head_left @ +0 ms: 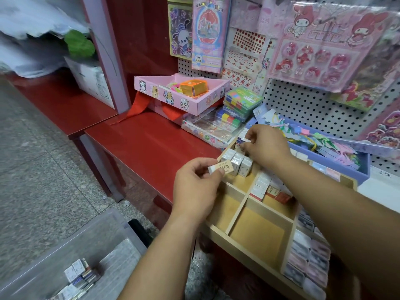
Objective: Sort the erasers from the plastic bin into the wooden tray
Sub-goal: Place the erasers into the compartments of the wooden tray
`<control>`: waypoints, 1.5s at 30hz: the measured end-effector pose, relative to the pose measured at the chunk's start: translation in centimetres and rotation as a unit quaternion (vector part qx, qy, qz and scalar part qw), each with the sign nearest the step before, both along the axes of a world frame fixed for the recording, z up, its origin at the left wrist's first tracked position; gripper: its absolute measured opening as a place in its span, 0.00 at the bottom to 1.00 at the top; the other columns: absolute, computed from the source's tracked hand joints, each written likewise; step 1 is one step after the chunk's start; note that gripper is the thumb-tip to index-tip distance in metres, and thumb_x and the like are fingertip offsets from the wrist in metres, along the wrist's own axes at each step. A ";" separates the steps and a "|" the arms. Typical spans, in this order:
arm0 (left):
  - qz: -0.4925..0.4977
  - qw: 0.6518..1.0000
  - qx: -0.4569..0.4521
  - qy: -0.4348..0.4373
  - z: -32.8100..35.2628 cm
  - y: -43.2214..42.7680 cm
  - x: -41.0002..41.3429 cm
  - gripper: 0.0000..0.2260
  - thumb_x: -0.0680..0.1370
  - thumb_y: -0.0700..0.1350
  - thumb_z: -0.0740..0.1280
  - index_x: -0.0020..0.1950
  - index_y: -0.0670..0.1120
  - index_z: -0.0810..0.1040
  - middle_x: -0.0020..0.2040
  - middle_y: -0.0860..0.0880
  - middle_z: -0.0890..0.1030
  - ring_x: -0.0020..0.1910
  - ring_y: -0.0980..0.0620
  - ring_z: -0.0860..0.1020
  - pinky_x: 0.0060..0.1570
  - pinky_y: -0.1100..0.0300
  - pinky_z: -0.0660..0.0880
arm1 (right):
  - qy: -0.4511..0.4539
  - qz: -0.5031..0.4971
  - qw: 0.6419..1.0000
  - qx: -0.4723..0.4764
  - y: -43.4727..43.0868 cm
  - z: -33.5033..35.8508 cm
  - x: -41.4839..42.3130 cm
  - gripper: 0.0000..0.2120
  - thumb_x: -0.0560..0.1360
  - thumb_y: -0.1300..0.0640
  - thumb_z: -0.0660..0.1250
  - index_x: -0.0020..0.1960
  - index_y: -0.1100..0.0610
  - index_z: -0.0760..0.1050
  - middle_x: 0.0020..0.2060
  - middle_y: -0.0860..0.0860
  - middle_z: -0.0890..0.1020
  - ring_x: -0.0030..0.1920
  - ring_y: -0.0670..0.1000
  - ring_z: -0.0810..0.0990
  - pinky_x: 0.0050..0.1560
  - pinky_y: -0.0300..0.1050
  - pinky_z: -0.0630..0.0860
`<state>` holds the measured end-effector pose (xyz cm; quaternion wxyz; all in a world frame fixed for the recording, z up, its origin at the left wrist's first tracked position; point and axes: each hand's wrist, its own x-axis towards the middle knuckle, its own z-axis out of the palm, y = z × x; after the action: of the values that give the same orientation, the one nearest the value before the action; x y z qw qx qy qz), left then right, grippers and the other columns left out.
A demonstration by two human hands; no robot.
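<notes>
1. Two erasers held: sleeved eraser [219, 167] pinched in left hand [194, 188] beside tray's [237, 213] left edge; small eraser [245, 140] pinched in right hand [267, 147] over its far-left corner.
2. More erasers [80, 276] in floor bin [121, 226].
3. Probably light, stiff, smooth-sleeved; best pinched across long sides.

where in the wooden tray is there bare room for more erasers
Two near compartments of the wooden tray are bare, bordered by its front rim and the boxed eraser row. Crowded: the far-left eraser stack and the right-hand column.
</notes>
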<state>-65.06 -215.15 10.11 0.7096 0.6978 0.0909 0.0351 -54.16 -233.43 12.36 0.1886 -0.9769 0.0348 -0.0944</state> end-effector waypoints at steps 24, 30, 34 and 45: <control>0.008 1.000 -0.025 0.005 -0.1 -0.2 0.3 0.06 0.74 0.41 0.77 0.47 0.51 0.85 0.34 0.51 0.81 0.36 0.50 0.79 0.48 0.39 0.81 | -0.016 0.036 0.998 -0.046 0.3 0.5 0.3 0.09 0.74 0.50 0.75 0.45 0.52 0.77 0.39 0.51 0.82 0.44 0.57 0.80 0.43 0.50 0.78; 0.001 0.999 -0.049 -0.016 0.3 -0.4 0.1 0.06 0.74 0.40 0.77 0.48 0.47 0.84 0.34 0.49 0.77 0.34 0.52 0.73 0.38 0.55 0.72 | -0.008 0.060 0.984 0.168 0.9 2.9 -4.6 0.12 0.80 0.49 0.68 0.40 0.52 0.81 0.32 0.46 0.82 0.31 0.41 0.77 0.36 0.40 0.71; -0.034 0.996 -0.083 -0.021 0.8 -0.8 -0.1 0.09 0.72 0.38 0.79 0.49 0.44 0.84 0.36 0.46 0.79 0.35 0.51 0.73 0.39 0.56 0.71 | 0.116 0.102 0.943 0.294 1.1 3.2 -8.5 0.09 0.77 0.49 0.72 0.44 0.54 0.84 0.36 0.50 0.86 0.33 0.43 0.78 0.37 0.36 0.73; -0.058 0.997 -0.032 -0.025 0.2 -2.1 -0.6 0.04 0.76 0.37 0.74 0.48 0.45 0.84 0.37 0.43 0.77 0.36 0.48 0.74 0.41 0.54 0.72 | -0.022 -0.071 0.946 0.316 -6.3 3.1 -10.5 0.04 0.77 0.57 0.74 0.50 0.55 0.81 0.42 0.54 0.83 0.38 0.51 0.81 0.38 0.43 0.76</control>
<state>-65.70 -217.28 10.35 0.7345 0.6778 0.0331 0.0084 -64.61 -239.75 15.46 0.4815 -0.8596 0.1281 -0.1135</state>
